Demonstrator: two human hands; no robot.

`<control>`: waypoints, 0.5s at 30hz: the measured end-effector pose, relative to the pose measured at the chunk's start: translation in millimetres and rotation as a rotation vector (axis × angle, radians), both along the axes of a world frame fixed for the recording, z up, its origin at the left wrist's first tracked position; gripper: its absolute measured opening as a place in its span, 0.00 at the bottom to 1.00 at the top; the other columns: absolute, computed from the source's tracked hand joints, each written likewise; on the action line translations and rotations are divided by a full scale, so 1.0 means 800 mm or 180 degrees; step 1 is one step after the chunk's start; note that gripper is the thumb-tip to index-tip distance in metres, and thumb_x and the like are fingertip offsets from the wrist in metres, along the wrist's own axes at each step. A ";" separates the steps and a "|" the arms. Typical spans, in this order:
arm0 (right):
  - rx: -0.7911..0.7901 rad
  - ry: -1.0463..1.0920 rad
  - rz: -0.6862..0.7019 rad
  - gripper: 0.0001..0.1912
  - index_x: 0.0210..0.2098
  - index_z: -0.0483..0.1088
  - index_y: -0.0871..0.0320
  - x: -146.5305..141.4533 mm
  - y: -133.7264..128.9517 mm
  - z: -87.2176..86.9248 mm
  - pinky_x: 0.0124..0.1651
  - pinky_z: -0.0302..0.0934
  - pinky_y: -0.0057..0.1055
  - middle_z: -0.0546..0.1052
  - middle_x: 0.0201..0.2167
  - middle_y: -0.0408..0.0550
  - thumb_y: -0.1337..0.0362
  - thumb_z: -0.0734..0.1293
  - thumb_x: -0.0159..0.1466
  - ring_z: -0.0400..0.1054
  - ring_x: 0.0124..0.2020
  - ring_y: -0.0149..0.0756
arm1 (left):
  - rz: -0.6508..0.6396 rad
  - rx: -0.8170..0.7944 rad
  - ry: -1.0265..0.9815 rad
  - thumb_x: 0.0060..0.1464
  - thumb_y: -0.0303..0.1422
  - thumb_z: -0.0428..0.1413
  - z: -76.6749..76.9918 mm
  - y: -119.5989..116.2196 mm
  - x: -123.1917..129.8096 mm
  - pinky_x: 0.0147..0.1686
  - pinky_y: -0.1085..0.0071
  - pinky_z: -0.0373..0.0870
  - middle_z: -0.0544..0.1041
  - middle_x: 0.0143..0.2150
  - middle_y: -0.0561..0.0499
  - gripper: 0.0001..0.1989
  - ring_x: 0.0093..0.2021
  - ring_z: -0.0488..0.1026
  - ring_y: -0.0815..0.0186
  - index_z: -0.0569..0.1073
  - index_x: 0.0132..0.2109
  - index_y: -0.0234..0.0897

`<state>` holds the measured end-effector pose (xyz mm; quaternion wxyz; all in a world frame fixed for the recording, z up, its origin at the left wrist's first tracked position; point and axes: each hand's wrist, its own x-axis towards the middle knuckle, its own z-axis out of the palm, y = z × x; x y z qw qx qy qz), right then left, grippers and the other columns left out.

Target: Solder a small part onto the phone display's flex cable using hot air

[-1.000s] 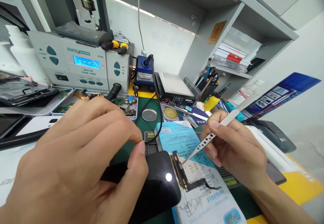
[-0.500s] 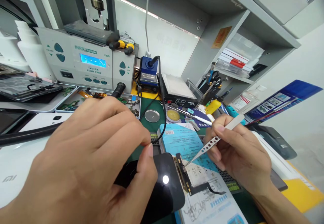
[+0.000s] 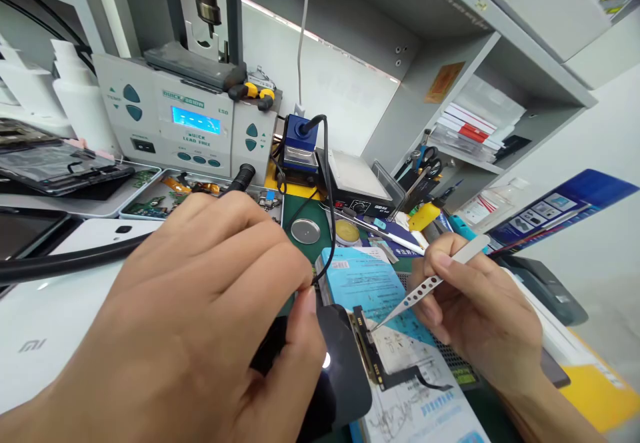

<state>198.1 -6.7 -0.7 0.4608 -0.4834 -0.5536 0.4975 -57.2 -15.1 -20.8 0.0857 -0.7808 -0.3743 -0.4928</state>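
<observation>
My left hand is closed above a dark phone screen, thumb and forefinger pinched; whatever they hold is too small or hidden to make out. In my right hand are metal tweezers, gripped between thumb and fingers. The tweezers' tips touch or hover just over a black flex cable at the screen's end. Screen end and cable rest on a blue and white box, which is stained.
Behind stand a soldering station, a blue iron holder and a heating plate. A black hose crosses a white phone at left. Round tins sit beyond the box.
The whole view has shifted slightly, so most things appear a little further right. Both hands keep nearly the same pose, and the tweezers remain at the cable.
</observation>
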 end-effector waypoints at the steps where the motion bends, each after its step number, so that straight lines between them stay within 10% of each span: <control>1: -0.0012 -0.0004 -0.0001 0.17 0.27 0.68 0.53 0.001 0.000 0.000 0.19 0.47 0.29 0.68 0.16 0.42 0.56 0.65 0.72 0.56 0.16 0.31 | 0.0002 0.0003 0.0003 0.55 0.24 0.57 0.000 0.000 0.000 0.33 0.56 0.62 0.71 0.29 0.52 0.07 0.34 0.67 0.57 0.72 0.33 0.42; 15: -0.0261 0.0381 0.0193 0.12 0.30 0.75 0.57 0.008 0.019 0.013 0.17 0.50 0.25 0.76 0.17 0.44 0.57 0.69 0.67 0.60 0.12 0.28 | 0.0173 0.0090 -0.0046 0.54 0.27 0.58 -0.007 0.005 -0.004 0.33 0.54 0.63 0.73 0.31 0.50 0.05 0.35 0.68 0.55 0.71 0.35 0.42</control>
